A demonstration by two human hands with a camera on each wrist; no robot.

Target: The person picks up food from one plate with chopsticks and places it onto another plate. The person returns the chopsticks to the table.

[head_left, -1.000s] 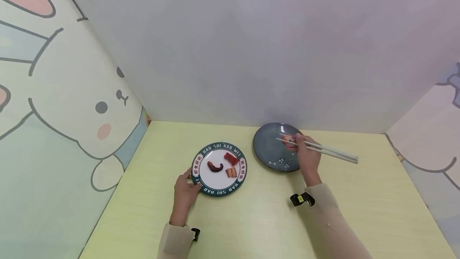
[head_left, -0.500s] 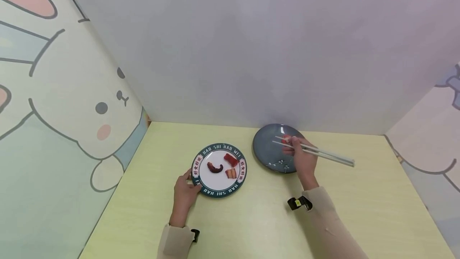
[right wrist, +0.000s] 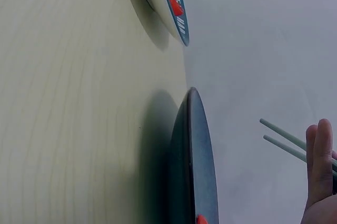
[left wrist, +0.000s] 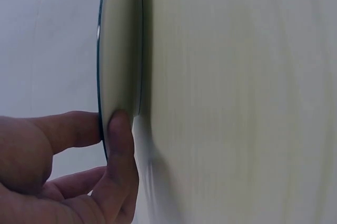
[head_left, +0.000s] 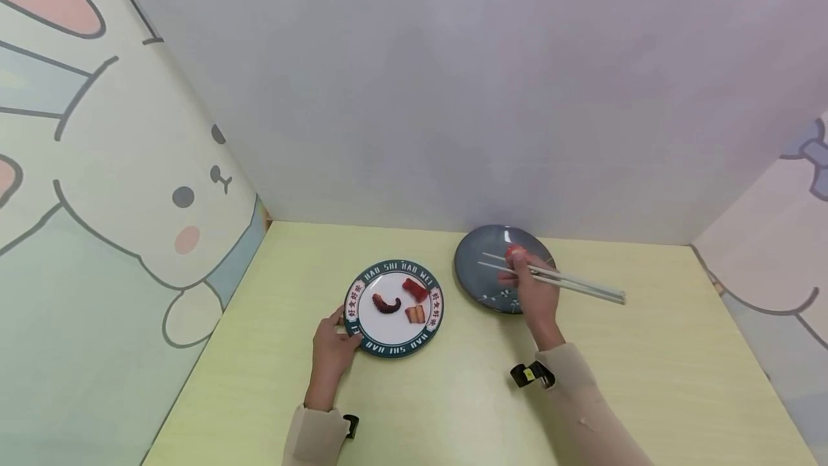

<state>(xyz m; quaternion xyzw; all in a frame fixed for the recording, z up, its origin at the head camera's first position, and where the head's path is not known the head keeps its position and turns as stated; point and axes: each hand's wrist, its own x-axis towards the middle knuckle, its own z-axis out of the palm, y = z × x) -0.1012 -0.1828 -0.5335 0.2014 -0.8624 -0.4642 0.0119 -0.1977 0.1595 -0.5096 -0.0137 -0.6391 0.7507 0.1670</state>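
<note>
My left hand (head_left: 333, 347) pinches the near-left rim of the white plate (head_left: 378, 329) with the green lettered border; the left wrist view shows thumb and fingers on both faces of its edge (left wrist: 118, 50). On that plate lie a dark curled piece of food (head_left: 387, 304), a red piece (head_left: 415, 290) and a striped, bacon-like piece (head_left: 415, 313). My right hand (head_left: 537, 297) holds a pair of pale chopsticks (head_left: 582, 288) above the dark blue-grey plate (head_left: 475, 250). The chopstick tips are slightly apart with nothing between them. A red-and-white piece (head_left: 514, 251) lies on the dark plate, partly hidden behind my fingers.
Both plates stand on a pale yellow table (head_left: 453, 394), with a gap between them. A plain grey wall (head_left: 414, 92) rises behind the dark plate, close to its far rim. Side walls carry cartoon rabbit drawings (head_left: 142, 185).
My right hand has moved left and slightly nearer with the chopsticks, whose tips now reach past the red-and-white piece. That piece stays on the dark plate. My left hand has kept its place.
</note>
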